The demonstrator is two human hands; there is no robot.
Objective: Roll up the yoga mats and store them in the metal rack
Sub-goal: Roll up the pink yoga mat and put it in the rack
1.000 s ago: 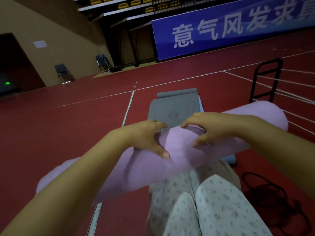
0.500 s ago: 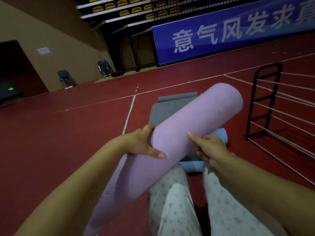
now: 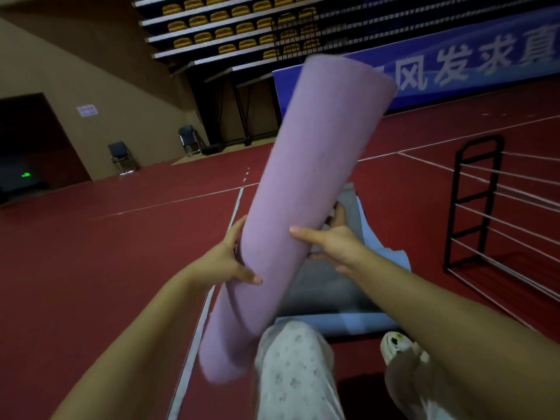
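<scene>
A rolled purple yoga mat [image 3: 306, 183] stands steeply tilted in front of me, its top end leaning away to the right. My left hand [image 3: 225, 262] grips its left side near the middle, thumb across the front. My right hand [image 3: 335, 245] grips the right side, fingers wrapped behind. A grey mat [image 3: 327, 286] lies flat on a light blue mat [image 3: 391, 259] on the floor beneath. The black metal rack [image 3: 481, 207] with thin rails stands at the right.
My legs in pale patterned trousers and a white shoe [image 3: 397, 347] fill the lower middle. White court lines cross the red floor. Two folding chairs [image 3: 121, 157] stand by the far wall, bleachers and a blue banner [image 3: 472, 62] behind.
The purple roll has swung from lying across my lap to nearly upright, its right end rising. My right hand shifted from the top of the roll to its right side.
</scene>
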